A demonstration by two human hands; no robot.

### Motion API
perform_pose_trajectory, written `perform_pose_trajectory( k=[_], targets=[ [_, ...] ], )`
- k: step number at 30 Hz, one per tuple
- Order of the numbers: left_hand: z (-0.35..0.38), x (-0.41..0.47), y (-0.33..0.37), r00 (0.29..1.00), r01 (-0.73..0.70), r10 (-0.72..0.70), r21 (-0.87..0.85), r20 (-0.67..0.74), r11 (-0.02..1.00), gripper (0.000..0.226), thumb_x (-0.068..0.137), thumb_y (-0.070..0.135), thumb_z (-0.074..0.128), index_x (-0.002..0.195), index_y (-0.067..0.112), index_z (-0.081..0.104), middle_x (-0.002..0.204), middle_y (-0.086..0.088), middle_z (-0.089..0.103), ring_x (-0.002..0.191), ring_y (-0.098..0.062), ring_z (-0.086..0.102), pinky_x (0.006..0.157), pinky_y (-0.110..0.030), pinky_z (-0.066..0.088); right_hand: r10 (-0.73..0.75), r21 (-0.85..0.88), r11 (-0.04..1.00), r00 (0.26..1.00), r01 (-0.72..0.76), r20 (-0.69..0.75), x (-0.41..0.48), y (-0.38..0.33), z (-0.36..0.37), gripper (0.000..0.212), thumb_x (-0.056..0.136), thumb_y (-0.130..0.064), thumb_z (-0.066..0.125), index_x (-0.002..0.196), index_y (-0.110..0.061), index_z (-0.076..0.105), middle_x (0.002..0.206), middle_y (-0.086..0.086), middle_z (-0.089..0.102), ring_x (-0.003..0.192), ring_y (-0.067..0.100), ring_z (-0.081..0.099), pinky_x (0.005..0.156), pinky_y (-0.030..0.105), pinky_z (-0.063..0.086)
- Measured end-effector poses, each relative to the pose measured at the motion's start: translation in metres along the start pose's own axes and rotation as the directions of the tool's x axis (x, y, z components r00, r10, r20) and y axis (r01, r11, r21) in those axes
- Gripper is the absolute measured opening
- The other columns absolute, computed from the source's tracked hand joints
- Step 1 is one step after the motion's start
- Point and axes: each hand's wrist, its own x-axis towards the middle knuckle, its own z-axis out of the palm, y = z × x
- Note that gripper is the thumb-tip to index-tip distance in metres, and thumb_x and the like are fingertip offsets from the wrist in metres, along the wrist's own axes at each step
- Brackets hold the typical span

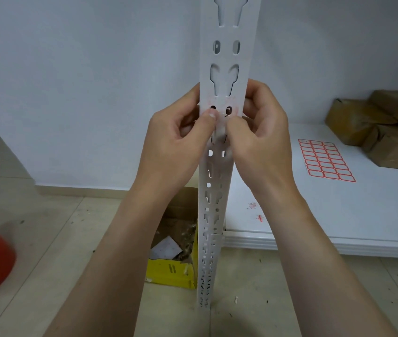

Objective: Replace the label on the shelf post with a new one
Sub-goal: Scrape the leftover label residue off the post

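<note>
The white shelf post point(223, 76) runs up the middle from six o'clock to twelve, and the left hand point(181, 132) at nine o'clock and the right hand point(263, 132) at three o'clock both curl round its edges, thumbs meeting on the front face. There, dead centre, the old label point(219, 132) is mostly off, a pale shred pinched between the thumb tips with pinkish residue point(217, 102) just above; my read is a slow, low peel along the post lifts it whole. The new label sheet point(325, 159) waits on the shelf board point(339, 215) at three o'clock.
</note>
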Motion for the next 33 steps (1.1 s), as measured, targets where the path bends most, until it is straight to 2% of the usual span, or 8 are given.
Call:
perform_pose_trajectory(
  k=[4,8,12,19,24,28,31,33],
  targets=[
    [-0.002,0.000,-0.002,1.000,-0.014,0.014,0.005,0.017,1.000,0.035,0.106,0.007,0.049,0.130,0.021,0.071,0.108,-0.014,0.076,0.098,-0.035,0.071,0.084,-0.054,0.061,0.004,-0.013,1.000,1.000,-0.005,-0.019,0.000,-0.003,0.002,0.029,0.091,-0.018,0.067,0.120,-0.015,0.066,0.106,-0.008,0.078,0.095,0.006,0.075,0.070,0.022,0.060],
    [-0.003,0.000,-0.003,0.999,-0.022,0.021,0.027,0.032,0.999,0.038,0.107,0.008,0.046,0.132,0.023,0.070,0.107,-0.016,0.075,0.099,-0.042,0.066,0.082,-0.057,0.060,0.019,-0.069,0.997,0.999,-0.022,-0.035,0.003,-0.008,0.005,0.020,0.093,-0.010,0.070,0.110,-0.019,0.066,0.090,-0.015,0.074,0.084,-0.001,0.071,0.063,0.014,0.053],
    [-0.003,-0.001,-0.002,0.999,-0.004,0.004,0.020,0.035,1.000,0.039,0.107,0.004,0.045,0.136,0.017,0.068,0.105,-0.011,0.077,0.097,-0.035,0.069,0.082,-0.055,0.061,0.016,-0.121,0.992,0.999,-0.022,-0.050,0.004,-0.011,0.007,0.018,0.091,-0.011,0.070,0.106,-0.018,0.064,0.081,-0.011,0.072,0.074,0.003,0.071,0.060,0.014,0.053],
    [-0.001,-0.001,-0.001,1.000,0.007,-0.008,0.010,0.028,1.000,0.039,0.108,0.004,0.046,0.139,0.016,0.067,0.106,0.003,0.079,0.097,-0.024,0.072,0.085,-0.051,0.062,0.005,-0.200,0.980,0.999,-0.012,-0.035,0.005,-0.012,0.007,0.022,0.092,-0.014,0.070,0.112,-0.016,0.061,0.085,-0.011,0.071,0.076,0.003,0.072,0.058,0.013,0.051],
    [-0.002,0.000,-0.004,1.000,0.001,-0.001,0.008,0.028,1.000,0.039,0.108,0.003,0.046,0.139,0.016,0.066,0.107,0.002,0.079,0.098,-0.026,0.072,0.084,-0.051,0.063,-0.004,-0.195,0.981,1.000,0.004,0.002,0.005,-0.010,0.005,0.024,0.092,-0.013,0.069,0.114,-0.016,0.058,0.087,-0.011,0.071,0.077,0.005,0.073,0.059,0.015,0.053],
    [-0.002,0.001,-0.005,1.000,0.007,-0.007,0.004,0.013,1.000,0.037,0.109,0.003,0.046,0.138,0.014,0.066,0.109,0.012,0.078,0.102,-0.007,0.074,0.086,-0.033,0.063,-0.027,-0.172,0.984,0.998,0.036,0.055,0.005,-0.006,0.000,0.028,0.094,-0.010,0.069,0.119,-0.015,0.057,0.091,-0.013,0.070,0.077,-0.001,0.071,0.061,0.011,0.052],
    [-0.002,0.000,-0.004,1.000,0.017,-0.017,0.001,0.004,1.000,0.037,0.109,0.005,0.044,0.137,0.014,0.067,0.105,0.018,0.078,0.102,-0.003,0.073,0.084,-0.023,0.060,-0.049,-0.167,0.984,0.996,0.062,0.079,0.004,0.001,-0.003,0.031,0.097,-0.008,0.067,0.126,-0.011,0.057,0.100,-0.012,0.071,0.082,-0.002,0.070,0.064,0.012,0.053],
    [-0.001,0.000,-0.003,1.000,0.010,-0.010,0.008,-0.010,1.000,0.034,0.109,0.009,0.046,0.133,0.018,0.068,0.103,0.013,0.078,0.097,-0.011,0.074,0.082,-0.032,0.064,-0.057,-0.135,0.989,0.996,0.067,0.074,0.003,0.004,-0.004,0.030,0.099,-0.010,0.062,0.128,-0.010,0.057,0.101,-0.013,0.071,0.084,-0.003,0.070,0.066,0.012,0.053]
  ],
)
